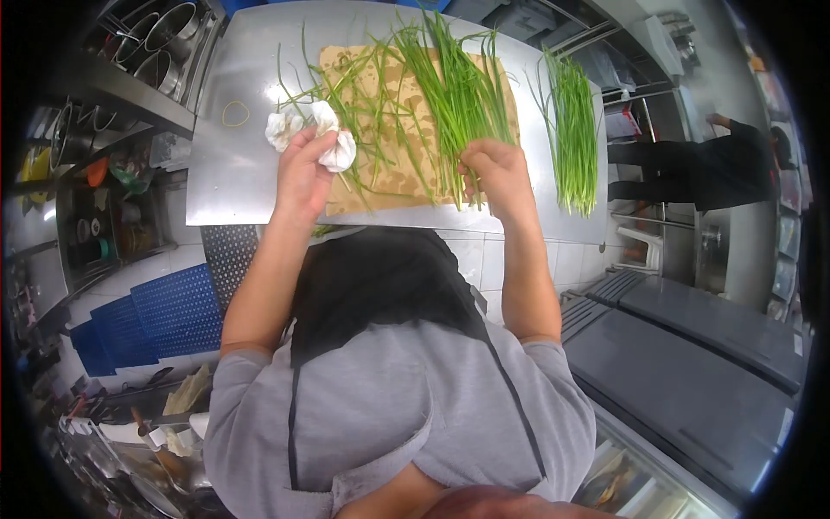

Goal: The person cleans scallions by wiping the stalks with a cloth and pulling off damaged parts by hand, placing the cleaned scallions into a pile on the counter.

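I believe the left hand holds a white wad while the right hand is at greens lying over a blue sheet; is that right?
Not quite: the head view shows the sheet is brown, not blue. The left hand does hold the wad, and the right hand is at the greens.

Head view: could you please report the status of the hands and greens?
Left hand gripping crumpled white cloth or paper. Right hand closed on lower ends of green stalks, lying on brown sheet. Loose stalks strewn across sheet's left half.
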The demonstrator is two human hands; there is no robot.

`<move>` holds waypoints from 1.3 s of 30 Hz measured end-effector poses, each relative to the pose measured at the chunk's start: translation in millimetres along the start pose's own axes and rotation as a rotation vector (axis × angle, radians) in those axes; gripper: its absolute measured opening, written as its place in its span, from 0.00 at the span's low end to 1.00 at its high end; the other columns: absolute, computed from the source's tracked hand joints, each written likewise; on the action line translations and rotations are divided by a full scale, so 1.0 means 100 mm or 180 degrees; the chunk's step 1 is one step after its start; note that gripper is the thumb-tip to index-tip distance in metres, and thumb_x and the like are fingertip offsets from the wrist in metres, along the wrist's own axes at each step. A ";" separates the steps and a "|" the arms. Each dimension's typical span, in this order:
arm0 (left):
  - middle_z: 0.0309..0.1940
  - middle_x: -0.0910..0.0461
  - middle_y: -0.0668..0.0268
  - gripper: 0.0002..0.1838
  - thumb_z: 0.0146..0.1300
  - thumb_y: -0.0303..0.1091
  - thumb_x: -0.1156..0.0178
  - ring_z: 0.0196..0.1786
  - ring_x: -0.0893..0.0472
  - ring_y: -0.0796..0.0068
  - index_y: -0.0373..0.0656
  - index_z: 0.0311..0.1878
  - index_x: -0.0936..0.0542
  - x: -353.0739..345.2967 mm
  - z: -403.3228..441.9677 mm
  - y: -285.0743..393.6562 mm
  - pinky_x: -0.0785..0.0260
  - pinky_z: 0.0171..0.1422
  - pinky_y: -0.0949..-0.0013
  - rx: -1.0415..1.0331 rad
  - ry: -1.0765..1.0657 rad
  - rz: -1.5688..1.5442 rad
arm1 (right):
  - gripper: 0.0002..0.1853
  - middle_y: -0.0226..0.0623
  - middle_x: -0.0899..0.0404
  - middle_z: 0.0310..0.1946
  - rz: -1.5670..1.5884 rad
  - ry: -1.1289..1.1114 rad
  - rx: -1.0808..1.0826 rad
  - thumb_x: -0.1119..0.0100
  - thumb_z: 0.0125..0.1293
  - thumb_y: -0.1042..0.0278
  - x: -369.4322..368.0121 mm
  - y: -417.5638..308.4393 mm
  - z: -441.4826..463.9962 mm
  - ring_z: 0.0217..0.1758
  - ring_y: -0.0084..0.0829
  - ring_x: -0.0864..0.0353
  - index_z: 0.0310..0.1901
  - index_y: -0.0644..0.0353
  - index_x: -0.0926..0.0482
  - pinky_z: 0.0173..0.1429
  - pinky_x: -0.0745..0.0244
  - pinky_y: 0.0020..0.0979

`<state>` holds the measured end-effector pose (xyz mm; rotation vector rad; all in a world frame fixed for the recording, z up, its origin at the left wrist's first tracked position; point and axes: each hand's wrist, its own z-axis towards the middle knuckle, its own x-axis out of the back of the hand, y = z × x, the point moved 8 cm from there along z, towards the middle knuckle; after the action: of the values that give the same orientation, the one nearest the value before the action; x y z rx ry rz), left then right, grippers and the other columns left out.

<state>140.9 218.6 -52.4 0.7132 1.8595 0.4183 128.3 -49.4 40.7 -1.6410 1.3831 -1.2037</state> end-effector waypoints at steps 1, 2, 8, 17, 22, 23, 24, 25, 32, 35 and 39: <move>0.48 0.20 0.59 0.16 0.66 0.24 0.41 0.51 0.18 0.68 0.37 0.56 0.28 -0.02 0.01 -0.04 0.24 0.57 0.64 -0.0003 -0.0020 0.0045 | 0.05 0.31 0.21 0.22 -0.0001 -0.0008 0.0163 0.42 0.61 0.73 0.00 -0.05 0.01 0.22 0.18 0.25 0.33 0.66 0.19 0.24 0.29 0.24; 0.48 0.20 0.59 0.15 0.67 0.24 0.41 0.51 0.18 0.67 0.37 0.55 0.28 -0.04 0.04 -0.09 0.24 0.57 0.64 -0.0007 -0.0038 0.0093 | 0.06 0.31 0.21 0.22 0.0001 -0.0020 0.0326 0.42 0.61 0.73 -0.01 -0.10 0.04 0.22 0.17 0.25 0.33 0.66 0.19 0.25 0.29 0.23; 0.49 0.20 0.61 0.12 0.70 0.30 0.43 0.51 0.19 0.68 0.39 0.54 0.29 -0.42 -0.03 -0.39 0.24 0.57 0.61 0.0122 -0.0061 -0.0083 | 0.09 0.43 0.17 0.23 -0.1096 0.0354 0.1299 0.40 0.61 0.71 -0.40 -0.53 0.03 0.25 0.33 0.17 0.35 0.68 0.17 0.32 0.24 0.33; 0.51 0.22 0.63 0.11 0.72 0.32 0.45 0.53 0.20 0.68 0.46 0.54 0.33 -0.45 -0.24 -0.42 0.25 0.58 0.58 0.0041 0.0103 -0.0391 | 0.09 0.51 0.17 0.26 -0.1612 0.0323 0.1489 0.40 0.60 0.70 -0.76 -0.42 -0.15 0.31 0.50 0.15 0.35 0.66 0.16 0.38 0.22 0.42; 0.49 0.21 0.63 0.14 0.69 0.29 0.40 0.51 0.19 0.68 0.46 0.52 0.33 -0.52 -0.31 -0.44 0.25 0.56 0.60 -0.0032 -0.0059 -0.0387 | 0.07 0.51 0.18 0.25 -0.1808 0.0268 0.1642 0.40 0.59 0.71 -0.80 -0.37 -0.14 0.31 0.51 0.16 0.33 0.68 0.18 0.38 0.23 0.45; 0.47 0.21 0.63 0.14 0.68 0.28 0.39 0.48 0.19 0.69 0.46 0.52 0.33 -0.52 -0.30 -0.45 0.25 0.54 0.61 -0.0026 -0.0089 -0.0326 | 0.07 0.52 0.18 0.26 -0.1849 0.0251 0.1714 0.40 0.59 0.72 -0.81 -0.37 -0.16 0.31 0.52 0.17 0.32 0.68 0.19 0.37 0.23 0.46; 0.45 0.21 0.63 0.15 0.67 0.28 0.38 0.46 0.20 0.70 0.45 0.51 0.32 -0.52 -0.30 -0.47 0.25 0.53 0.62 -0.0016 -0.0119 -0.0262 | 0.06 0.52 0.19 0.26 -0.1999 0.0204 0.1867 0.41 0.59 0.72 -0.84 -0.39 -0.18 0.31 0.52 0.17 0.32 0.68 0.20 0.37 0.23 0.46; 0.43 0.21 0.63 0.15 0.66 0.27 0.37 0.44 0.20 0.71 0.45 0.50 0.32 -0.53 -0.29 -0.48 0.25 0.51 0.63 -0.0006 -0.0149 -0.0198 | 0.06 0.52 0.19 0.26 -0.2148 0.0158 0.2019 0.41 0.58 0.73 -0.87 -0.40 -0.21 0.30 0.52 0.18 0.32 0.68 0.20 0.36 0.24 0.47; 0.44 0.19 0.59 0.14 0.65 0.24 0.38 0.46 0.18 0.67 0.42 0.50 0.31 -0.52 -0.19 -0.45 0.26 0.53 0.60 0.0225 0.0060 -0.0043 | 0.04 0.52 0.22 0.27 -0.2423 0.0183 0.2437 0.42 0.57 0.75 -0.91 -0.50 -0.39 0.30 0.53 0.20 0.32 0.67 0.22 0.35 0.25 0.47; 0.44 0.20 0.57 0.12 0.66 0.23 0.40 0.46 0.18 0.65 0.39 0.49 0.30 -0.57 -0.12 -0.40 0.25 0.53 0.60 0.0235 0.0083 -0.0258 | 0.05 0.48 0.21 0.26 -0.2596 0.0182 0.2387 0.40 0.58 0.75 -0.85 -0.53 -0.44 0.29 0.48 0.19 0.35 0.64 0.19 0.33 0.26 0.43; 0.45 0.21 0.55 0.12 0.66 0.22 0.41 0.47 0.19 0.62 0.34 0.51 0.30 -0.58 0.03 -0.33 0.23 0.53 0.61 0.0275 0.0005 -0.0447 | 0.06 0.46 0.20 0.27 -0.2526 0.0185 0.2426 0.39 0.57 0.76 -0.73 -0.59 -0.56 0.28 0.46 0.19 0.37 0.64 0.19 0.33 0.26 0.40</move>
<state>150.3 155.7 -31.3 0.6350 1.9249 0.2494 96.4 37.8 97.1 -1.5786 0.1488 -1.9101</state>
